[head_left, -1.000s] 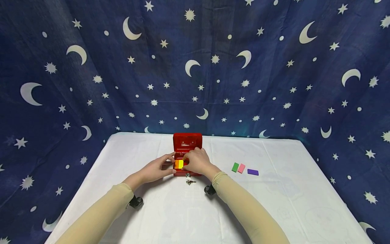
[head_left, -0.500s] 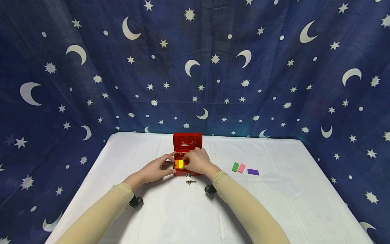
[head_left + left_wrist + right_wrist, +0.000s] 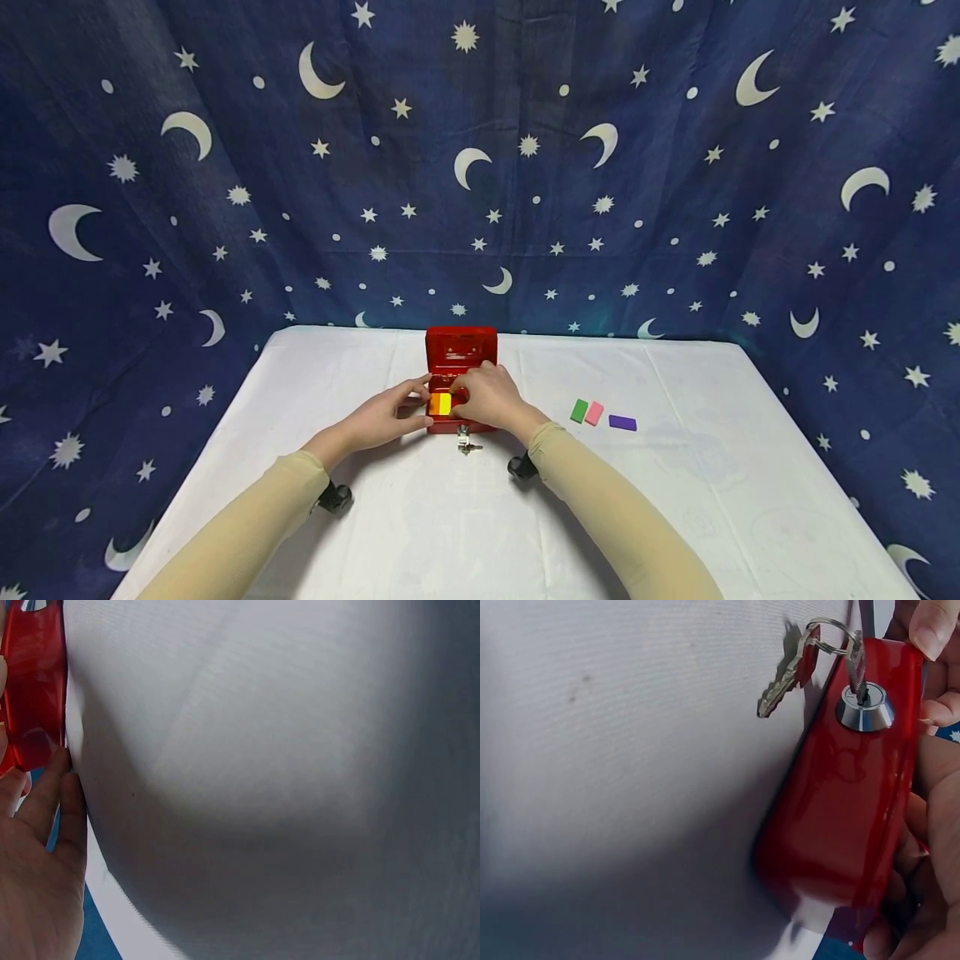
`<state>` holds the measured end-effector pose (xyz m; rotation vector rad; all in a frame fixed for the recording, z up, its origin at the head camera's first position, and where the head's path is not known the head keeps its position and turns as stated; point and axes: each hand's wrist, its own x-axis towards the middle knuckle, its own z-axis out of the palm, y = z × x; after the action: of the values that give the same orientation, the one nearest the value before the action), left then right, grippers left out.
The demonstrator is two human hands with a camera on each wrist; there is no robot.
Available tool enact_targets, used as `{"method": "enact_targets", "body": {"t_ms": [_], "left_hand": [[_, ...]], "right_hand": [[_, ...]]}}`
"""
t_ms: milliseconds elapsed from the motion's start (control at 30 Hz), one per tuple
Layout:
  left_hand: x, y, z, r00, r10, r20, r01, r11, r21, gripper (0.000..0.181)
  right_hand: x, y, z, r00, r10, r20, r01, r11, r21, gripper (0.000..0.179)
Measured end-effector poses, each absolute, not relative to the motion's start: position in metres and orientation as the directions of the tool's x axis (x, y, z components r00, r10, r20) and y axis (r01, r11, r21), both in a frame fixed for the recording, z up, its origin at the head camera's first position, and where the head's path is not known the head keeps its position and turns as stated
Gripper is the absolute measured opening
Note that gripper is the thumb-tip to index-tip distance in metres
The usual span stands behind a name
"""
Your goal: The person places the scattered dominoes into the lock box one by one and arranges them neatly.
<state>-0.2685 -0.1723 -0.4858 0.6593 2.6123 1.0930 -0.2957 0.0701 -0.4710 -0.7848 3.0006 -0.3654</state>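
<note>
A red metal cash box (image 3: 442, 427) stands with its lid (image 3: 461, 346) raised. Inside, at its left end, lie an orange block (image 3: 434, 404) and a yellow block (image 3: 446, 404), side by side. My left hand (image 3: 390, 412) touches the box's left end, thumb at the front corner and fingers fairly straight in the left wrist view. Reaching in from the right, my right hand (image 3: 486, 396) has its curled finger and thumb at the two ends of the yellow block, seemingly pinching it. That hand hides the box's right part. A key sits in the front lock (image 3: 865, 709).
A second key (image 3: 780, 682) hangs from the ring at the lock. Right of the box, a green block (image 3: 579, 411), a pink block (image 3: 594, 413) and a purple block (image 3: 622, 423) lie on the white tablecloth (image 3: 420, 517). A starry blue curtain (image 3: 480, 167) surrounds the table.
The right wrist and forearm have shifted slightly to the right, while the fingers stay in the box. The left hand and the blocks look unmoved.
</note>
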Motion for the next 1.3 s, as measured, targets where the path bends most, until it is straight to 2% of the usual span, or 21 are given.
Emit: {"method": "enact_targets", "body": {"t_ms": [533, 1033, 1300], "left_hand": [[-0.269, -0.171, -0.489, -0.879, 0.475, -0.046, 0.296, 0.619, 0.727, 0.039], [-0.269, -0.173, -0.491, -0.879, 0.476, -0.036, 0.311, 0.627, 0.714, 0.035], [-0.270, -0.172, -0.490, -0.876, 0.481, -0.030, 0.319, 0.625, 0.712, 0.035]], "right_hand": [[-0.280, 0.124, -0.443, -0.879, -0.461, 0.125, -0.475, 0.820, -0.319, 0.040], [-0.268, 0.198, -0.447, -0.905, -0.385, 0.181, -0.426, 0.824, -0.374, 0.037], [-0.260, 0.230, -0.452, -0.934, -0.333, 0.129, -0.355, 0.820, -0.449, 0.041]]}}
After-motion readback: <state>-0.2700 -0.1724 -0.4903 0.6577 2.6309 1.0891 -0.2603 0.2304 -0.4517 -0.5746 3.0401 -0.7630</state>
